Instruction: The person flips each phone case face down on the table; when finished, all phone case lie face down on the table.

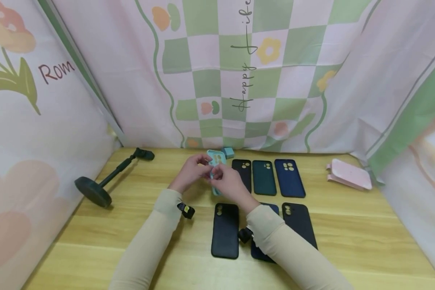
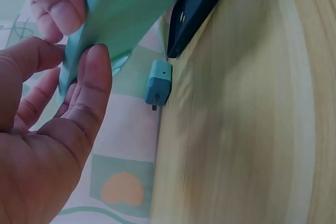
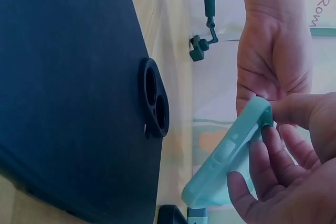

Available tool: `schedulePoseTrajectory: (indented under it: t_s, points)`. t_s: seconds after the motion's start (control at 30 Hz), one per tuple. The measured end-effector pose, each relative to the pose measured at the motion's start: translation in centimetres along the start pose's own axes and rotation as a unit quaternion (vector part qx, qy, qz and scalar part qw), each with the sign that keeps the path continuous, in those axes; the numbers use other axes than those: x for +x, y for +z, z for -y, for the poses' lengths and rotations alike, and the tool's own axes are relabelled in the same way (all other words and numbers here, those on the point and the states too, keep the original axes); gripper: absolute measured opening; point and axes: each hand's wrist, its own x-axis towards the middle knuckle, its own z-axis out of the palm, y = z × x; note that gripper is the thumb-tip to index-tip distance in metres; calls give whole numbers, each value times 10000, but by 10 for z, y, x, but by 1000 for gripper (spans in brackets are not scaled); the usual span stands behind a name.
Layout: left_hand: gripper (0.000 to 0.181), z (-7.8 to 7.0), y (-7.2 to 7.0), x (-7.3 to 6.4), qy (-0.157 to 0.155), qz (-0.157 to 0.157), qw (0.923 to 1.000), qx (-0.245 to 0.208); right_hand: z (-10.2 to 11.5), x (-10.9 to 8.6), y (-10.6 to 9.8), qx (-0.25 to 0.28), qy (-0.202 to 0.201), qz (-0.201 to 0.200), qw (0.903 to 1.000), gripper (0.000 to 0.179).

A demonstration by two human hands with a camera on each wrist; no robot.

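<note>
A mint-green phone case [image 1: 217, 155] is raised between both hands near the back of the table. My left hand [image 1: 190, 173] pinches its edge, thumb on one face and fingers on the other, as the left wrist view shows on the case [image 2: 134, 9]. From the other side, my right hand [image 1: 230, 183] grips the same case [image 3: 223, 156] at a corner with thumb and fingers. Camera cutouts pierce its back. Below the right forearm lie a black case [image 1: 224, 231] and a navy case [image 1: 261, 251], the navy one partly hidden by the sleeve.
Behind the hands sits a small blue plug charger [image 1: 228, 152]. To the right, a dark case [image 1: 242, 177], green case [image 1: 264, 179], blue case [image 1: 290, 181] and another black case [image 1: 300, 223] lie flat. A pink stand [image 1: 349, 174] is far right, a dark stand [image 1: 94, 191] left.
</note>
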Motion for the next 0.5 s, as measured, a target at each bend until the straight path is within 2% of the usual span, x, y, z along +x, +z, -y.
schedulePoseTrajectory:
  t_s: [0.2,0.3,0.5]
  points:
    - [35,-1,3,0,183,212,9995,123,0,-5,-8,235,226,-7,9995,20]
    - [36,-1,4,0,265,315,9991,114,-3,-7,-12,343,199,-18,9992,21]
    - [36,2,1,2,273,132,9993,210,-7,-13,-16,646,61,27,9979,20]
